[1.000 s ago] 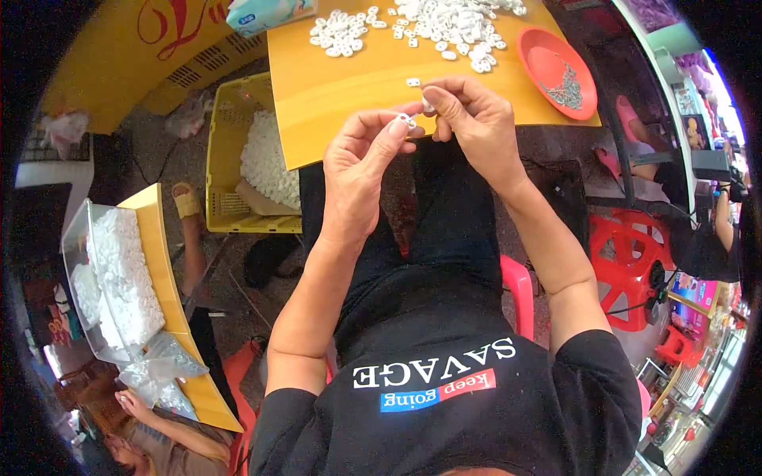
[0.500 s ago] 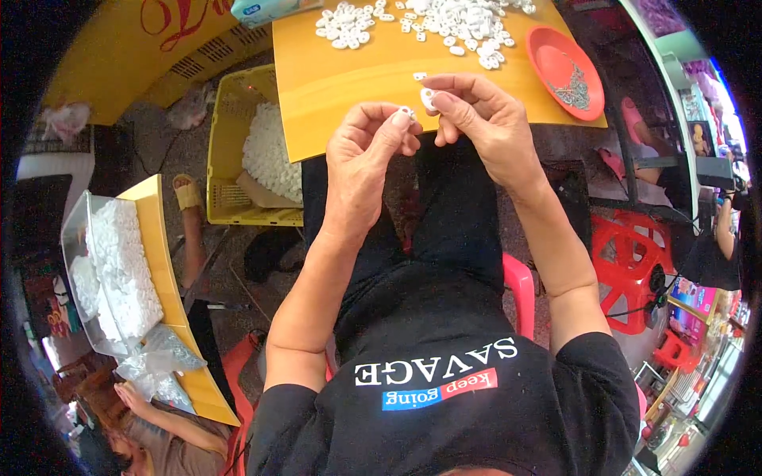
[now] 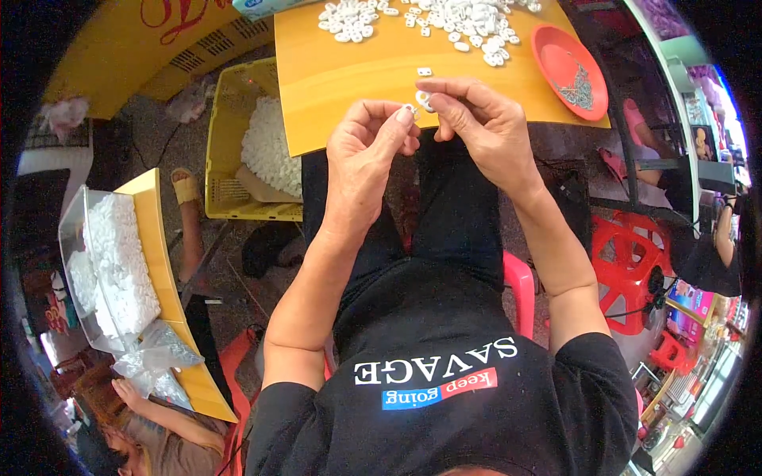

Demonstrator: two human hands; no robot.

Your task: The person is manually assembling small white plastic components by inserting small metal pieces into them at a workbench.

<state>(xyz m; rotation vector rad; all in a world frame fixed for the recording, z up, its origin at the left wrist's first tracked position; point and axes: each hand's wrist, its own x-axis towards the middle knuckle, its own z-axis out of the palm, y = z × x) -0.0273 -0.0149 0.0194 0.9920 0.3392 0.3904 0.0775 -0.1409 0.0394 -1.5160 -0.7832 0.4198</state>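
Over the near edge of the yellow table (image 3: pixel 317 103), my two hands meet with fingertips nearly touching. My left hand (image 3: pixel 367 139) pinches a small white piece (image 3: pixel 409 109) between thumb and index finger; most of it is hidden by the fingers. Between the thumb and index finger of my right hand (image 3: pixel 486 131) is a small white oval plastic piece with a hole (image 3: pixel 424 101), held up close beside the left one. Just beyond the fingers lies a single white two-holed piece (image 3: pixel 425 72).
Piles of white oval pieces (image 3: pixel 468 20) lie at the table's far side, beside a red dish (image 3: pixel 543 59) of small metal parts. A yellow crate (image 3: pixel 218 151) and a clear bin (image 3: pixel 75 230) hold white pieces at left. Someone's arm (image 3: pixel 178 420) is at lower left.
My right hand has brought its white piece slightly left, nearer to the one in my left hand, and turned it a little. The whole view has shifted slightly.
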